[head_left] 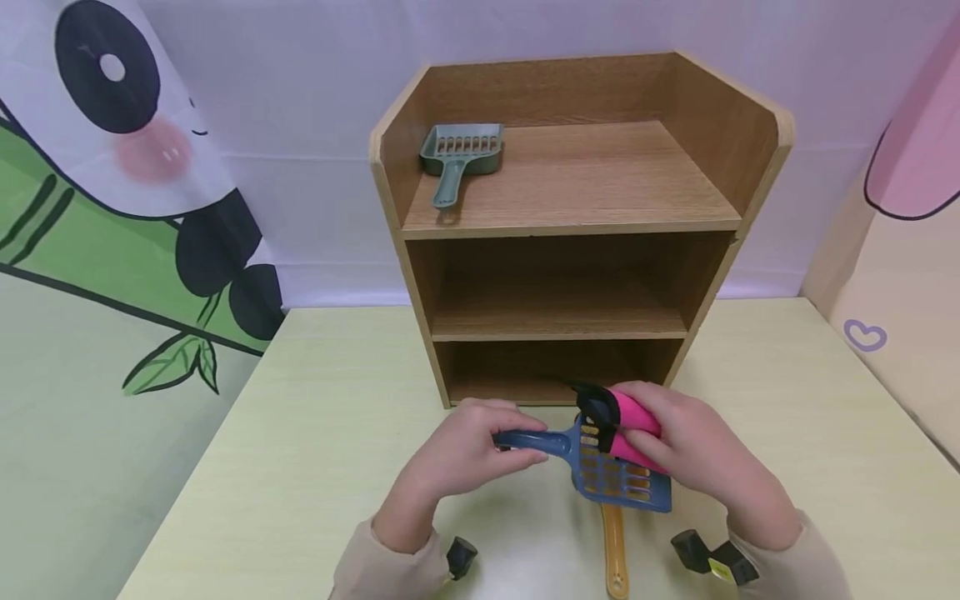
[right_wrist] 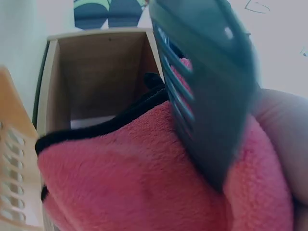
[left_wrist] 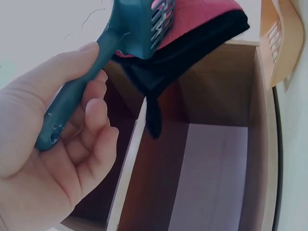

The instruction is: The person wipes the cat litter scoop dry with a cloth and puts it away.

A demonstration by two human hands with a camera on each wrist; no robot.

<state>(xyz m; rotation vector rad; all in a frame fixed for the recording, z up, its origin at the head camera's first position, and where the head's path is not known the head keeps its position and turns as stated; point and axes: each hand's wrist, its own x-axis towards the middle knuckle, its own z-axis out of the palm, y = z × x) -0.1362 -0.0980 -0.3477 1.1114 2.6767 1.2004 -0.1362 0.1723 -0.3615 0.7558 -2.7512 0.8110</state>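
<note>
My left hand (head_left: 468, 446) grips the handle of a blue slotted litter scoop (head_left: 630, 479), held over the table in front of the shelf. In my right hand (head_left: 697, 442) is a pink cloth with black trim (head_left: 637, 421), pressed against the scoop's slotted head. The left wrist view shows my fingers curled round the scoop's handle (left_wrist: 79, 94). Seen from the right wrist, the cloth (right_wrist: 130, 178) wraps about the scoop head (right_wrist: 211, 82), and most of that hand is hidden. An orange scoop (head_left: 614, 550) lies on the table beneath, its head partly covered by the blue one.
A three-level wooden shelf (head_left: 570, 227) stands at the back of the pale table (head_left: 337, 383). On its top level, at the left, sits a grey-green scoop (head_left: 461, 158). A printed curtain (head_left: 315, 100) hangs behind.
</note>
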